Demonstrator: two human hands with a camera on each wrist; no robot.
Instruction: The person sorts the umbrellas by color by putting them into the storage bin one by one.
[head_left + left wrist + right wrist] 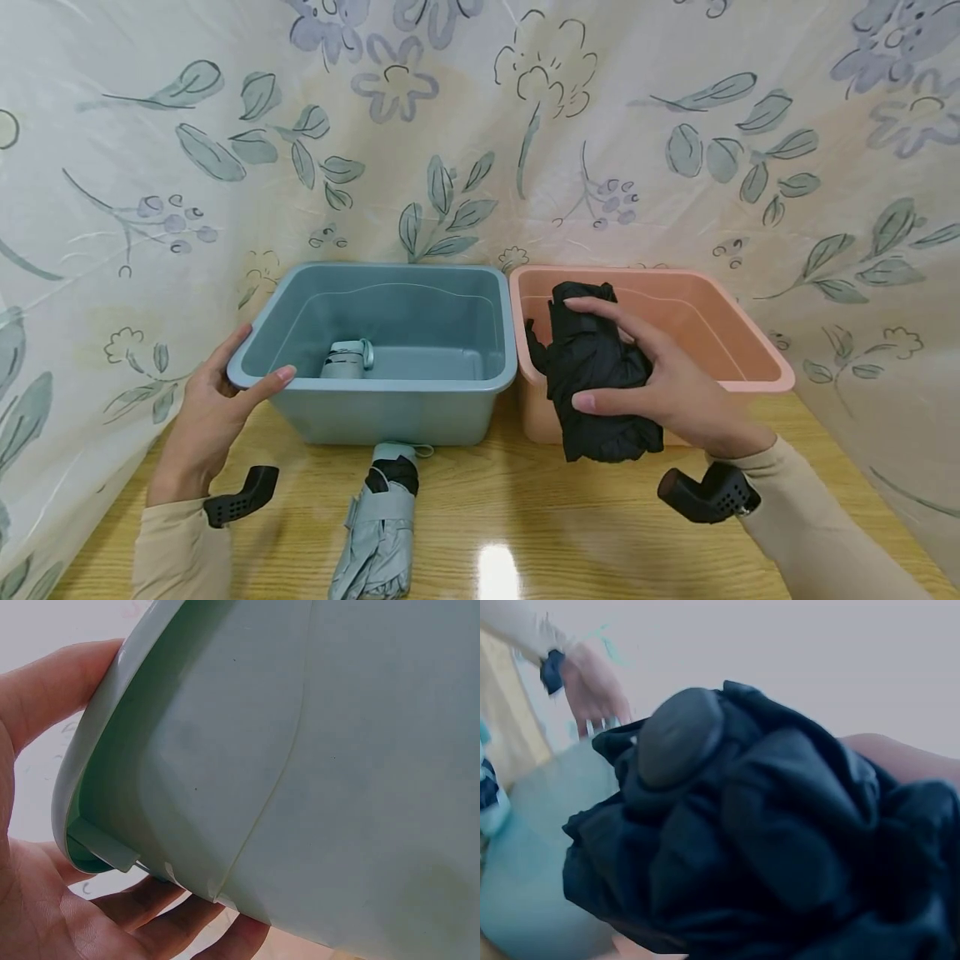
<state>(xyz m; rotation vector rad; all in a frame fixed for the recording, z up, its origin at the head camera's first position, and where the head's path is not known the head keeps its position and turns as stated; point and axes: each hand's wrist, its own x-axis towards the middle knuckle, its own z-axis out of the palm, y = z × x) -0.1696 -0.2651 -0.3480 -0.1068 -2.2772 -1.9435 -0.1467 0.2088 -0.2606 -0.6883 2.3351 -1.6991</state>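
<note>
At the pink bin [705, 325], your right fingers [615, 402] grip the black umbrella [600, 358], left fingers [266, 388] the blue bin [390, 412]; the likely transfer needs clearance.

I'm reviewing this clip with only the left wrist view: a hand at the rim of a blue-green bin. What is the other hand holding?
Observer: The right hand grips a black fabric bundle.
Operator: My view just shows the bin's outside. Is anything in it?
Observer: Yes, the head view shows a pale blue cylindrical item with a loop inside the blue bin.
Operator: And on the table in front of that bin?
Observer: A folded grey-blue umbrella lies on the table, its handle end towards the bin.
</note>
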